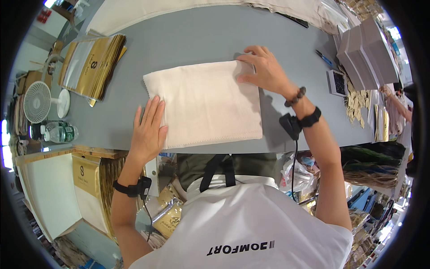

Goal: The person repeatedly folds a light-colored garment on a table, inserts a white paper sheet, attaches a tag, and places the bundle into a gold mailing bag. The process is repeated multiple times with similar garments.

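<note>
A folded piece of cream fabric [208, 104] with zigzag-cut edges lies flat on the grey table [188, 40], close to its front edge. My left hand [148, 129] rests flat at the fabric's left side, its fingertips on the cloth. At the upper right corner is my right hand [260, 69], fingers curved and apart, with the thumb over the fabric and the fingertips by its top edge. Whether the right fingertips pinch the cloth cannot be told.
Gold packaging bags [90, 65] are stacked at the left, near a white fan [37, 102] and plastic bottles [63, 133]. At the right lie thread snips [324, 58], a small box [337, 83], fabric scraps [356, 104] and stacked sheets [366, 53]. Another person's arm [398, 102] shows far right.
</note>
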### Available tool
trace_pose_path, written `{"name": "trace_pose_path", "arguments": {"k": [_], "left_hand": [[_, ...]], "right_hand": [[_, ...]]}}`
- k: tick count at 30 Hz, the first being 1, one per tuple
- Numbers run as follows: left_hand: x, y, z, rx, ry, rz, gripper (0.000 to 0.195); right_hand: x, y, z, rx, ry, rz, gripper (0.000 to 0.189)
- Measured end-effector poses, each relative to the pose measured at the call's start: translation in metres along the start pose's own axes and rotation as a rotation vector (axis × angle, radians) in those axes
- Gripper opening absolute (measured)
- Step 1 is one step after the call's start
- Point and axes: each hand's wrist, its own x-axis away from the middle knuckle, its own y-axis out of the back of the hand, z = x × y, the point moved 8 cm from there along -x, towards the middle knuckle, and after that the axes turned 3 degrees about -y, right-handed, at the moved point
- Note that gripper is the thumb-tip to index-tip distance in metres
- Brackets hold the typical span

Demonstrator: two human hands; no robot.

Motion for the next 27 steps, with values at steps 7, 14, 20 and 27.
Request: {"name": "trace_pose_path", "arguments": {"k": [7, 14, 20, 27], "left_hand": [[-0.001, -0.001, 0.001, 0.031, 0.006, 0.035, 0.065], [-0.010, -0.003, -0.007, 0.019, 0.006, 0.092, 0.070], [-0.024, -0.006, -0.023, -0.003, -0.016, 0.056, 0.070], [-0.055, -0.013, -0.056, 0.037, -0.045, -0.016, 0.064]], "right_hand": [[-0.002, -0.013, -0.027, 0.055, -0.054, 0.213, 0.054], [0.016, 0.010, -0.049, 0.170, -0.141, 0.239, 0.065], [0.089, 0.075, -0.104, 0.167, -0.294, -0.116, 0.036], [0.242, 0.195, -0.233, 0.490, -0.849, -0.383, 0.022]]}}
